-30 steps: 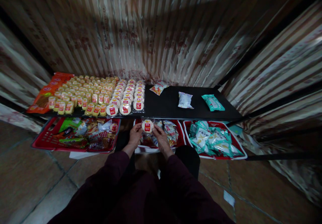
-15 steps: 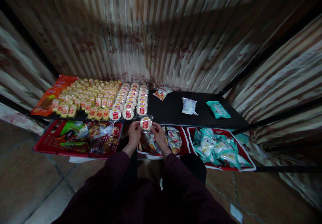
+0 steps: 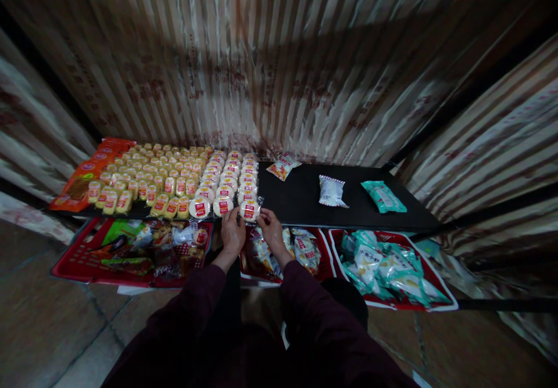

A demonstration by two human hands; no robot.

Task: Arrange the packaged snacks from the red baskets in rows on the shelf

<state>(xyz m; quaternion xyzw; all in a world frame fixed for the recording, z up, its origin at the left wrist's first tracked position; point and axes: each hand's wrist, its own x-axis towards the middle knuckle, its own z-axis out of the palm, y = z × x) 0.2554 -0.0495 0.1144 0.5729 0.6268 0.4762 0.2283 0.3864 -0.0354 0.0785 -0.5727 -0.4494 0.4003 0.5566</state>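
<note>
Left hand (image 3: 233, 236) and right hand (image 3: 272, 232), fingers barely parted, gripped one round white plastic-wrapped cake (image 3: 250, 210) above three red plastic baskets (image 3: 81, 262).

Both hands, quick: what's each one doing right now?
Left hand: fingers at the left edge of a round white wrapped cake.
Right hand: fingers at the same cake's right edge.

Striped, red-patterned fabric (image 3: 279, 74) hangs dimly lit behind a black shelf (image 3: 296, 205) above brown floor tiles (image 3: 47, 312).
</note>
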